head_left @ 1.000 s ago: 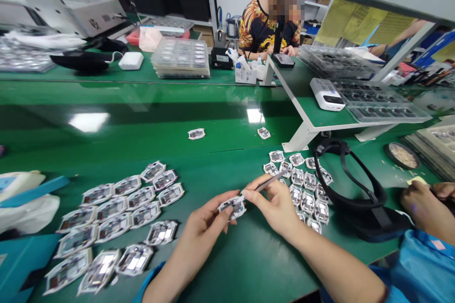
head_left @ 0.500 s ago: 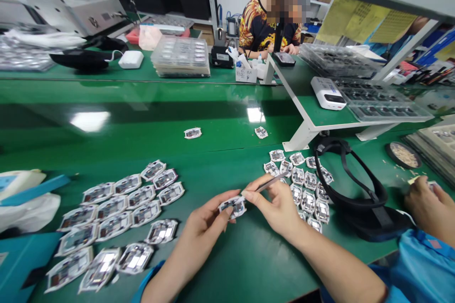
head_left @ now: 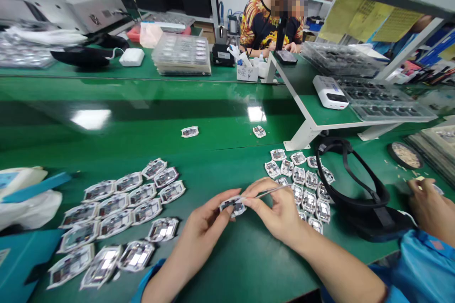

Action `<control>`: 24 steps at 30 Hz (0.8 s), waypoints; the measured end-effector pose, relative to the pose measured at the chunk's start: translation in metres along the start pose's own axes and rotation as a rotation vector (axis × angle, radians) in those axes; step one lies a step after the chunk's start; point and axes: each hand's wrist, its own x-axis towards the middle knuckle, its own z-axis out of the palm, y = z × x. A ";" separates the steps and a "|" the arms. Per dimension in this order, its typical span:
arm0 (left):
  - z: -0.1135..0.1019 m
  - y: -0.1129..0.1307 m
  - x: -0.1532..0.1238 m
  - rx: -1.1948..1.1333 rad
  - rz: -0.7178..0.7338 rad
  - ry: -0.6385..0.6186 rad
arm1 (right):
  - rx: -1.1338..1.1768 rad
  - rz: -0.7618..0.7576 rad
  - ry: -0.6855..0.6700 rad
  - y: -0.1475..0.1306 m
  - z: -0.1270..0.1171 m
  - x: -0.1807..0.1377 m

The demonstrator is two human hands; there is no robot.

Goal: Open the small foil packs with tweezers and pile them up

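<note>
Since 0.5 s ago the tweezers [head_left: 272,191] have dropped from a raised slant to nearly flat, and the co-worker's hand [head_left: 428,206] at the right edge has slid up toward the round dish [head_left: 404,155].

The left hand [head_left: 204,225], low centre of the frame, pinches a small part [head_left: 232,206] between thumb and fingertips, fingers closed narrow on it. The part sits at the tips of that hand, just left of the right hand [head_left: 279,210] and lifted off the table. The right hand is closed on the tweezers, thumb and forefinger gripping near the front; the tip end touches the part and the back end points right.

The green table [head_left: 227,251] is glossy with lamp glare. A group of like parts [head_left: 121,213] lies lower left and a second group [head_left: 305,184] lies just right of the right hand, partly behind it. 2 loose parts [head_left: 189,131] lie apart at mid frame. A black head strap [head_left: 355,189] lies right of the second group.

A raised shelf [head_left: 309,104] at upper right carries a white device [head_left: 330,92] and flat trays. A stack of clear trays [head_left: 182,54] stands at upper centre. A person in a patterned shirt [head_left: 263,23] sits opposite, top centre. A blue sleeve [head_left: 423,265] fills the lower right corner.
</note>
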 end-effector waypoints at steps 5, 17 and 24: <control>0.000 -0.002 0.000 0.024 0.019 -0.001 | -0.012 -0.070 -0.008 -0.001 0.000 0.001; 0.000 -0.005 -0.001 -0.027 0.015 -0.008 | -0.011 -0.070 -0.028 0.001 0.000 -0.001; 0.000 0.001 -0.002 -0.072 -0.023 0.000 | 0.010 0.048 0.007 0.002 0.001 0.000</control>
